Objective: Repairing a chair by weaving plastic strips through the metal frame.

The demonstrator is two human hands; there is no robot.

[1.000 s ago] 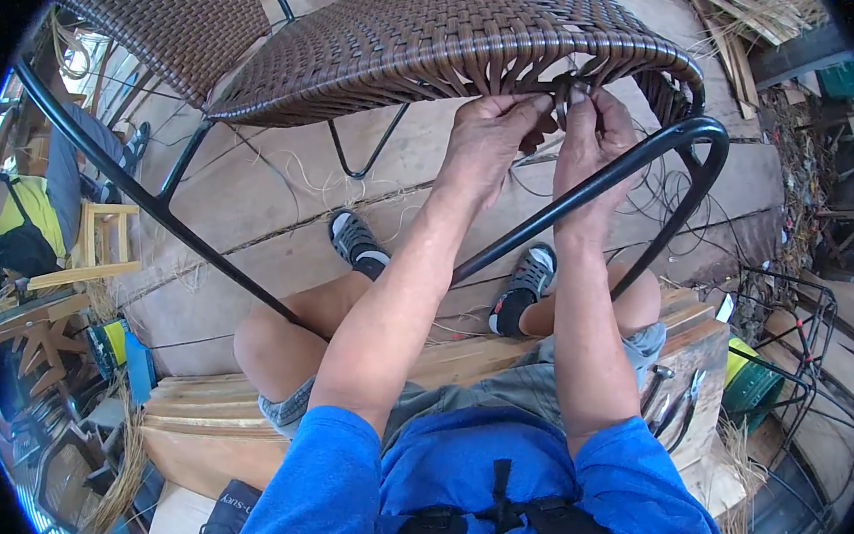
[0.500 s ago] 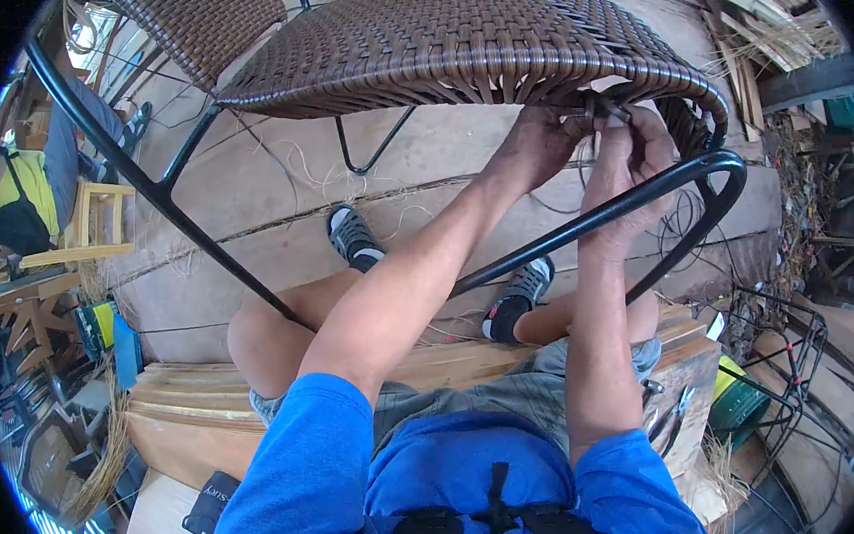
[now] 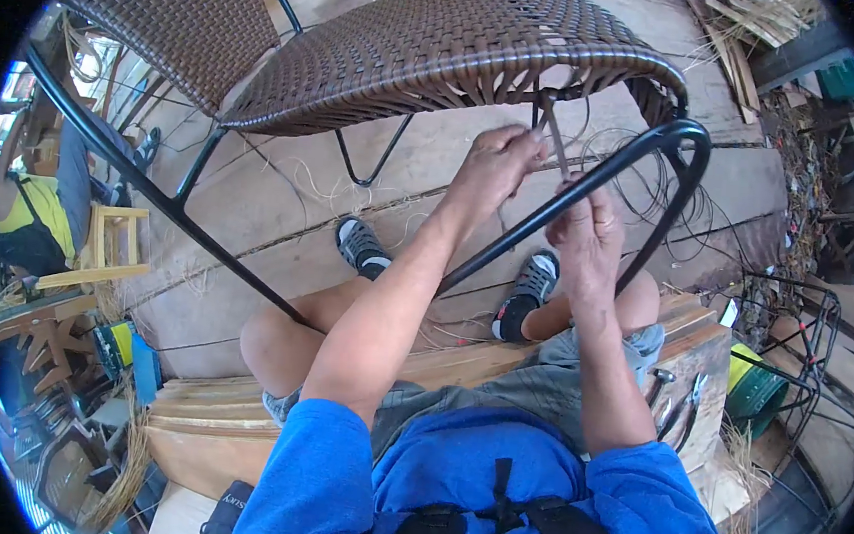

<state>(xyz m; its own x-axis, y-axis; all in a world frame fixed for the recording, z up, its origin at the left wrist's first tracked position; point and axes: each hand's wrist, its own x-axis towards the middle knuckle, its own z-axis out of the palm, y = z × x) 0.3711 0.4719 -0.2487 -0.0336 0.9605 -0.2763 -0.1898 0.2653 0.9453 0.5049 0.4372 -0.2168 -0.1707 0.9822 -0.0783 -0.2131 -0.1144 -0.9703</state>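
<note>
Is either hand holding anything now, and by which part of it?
The right hand holds a dark strip low down, below where it meets the woven seat; whether the left hand grips anything cannot be told.

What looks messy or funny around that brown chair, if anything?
Thin dark strands lie in messy loops on the floor, beyond the right hand, instead of a neat coil. Along the near edge of the seat, brown strips leave gaps, while most of its top is woven tightly.
</note>
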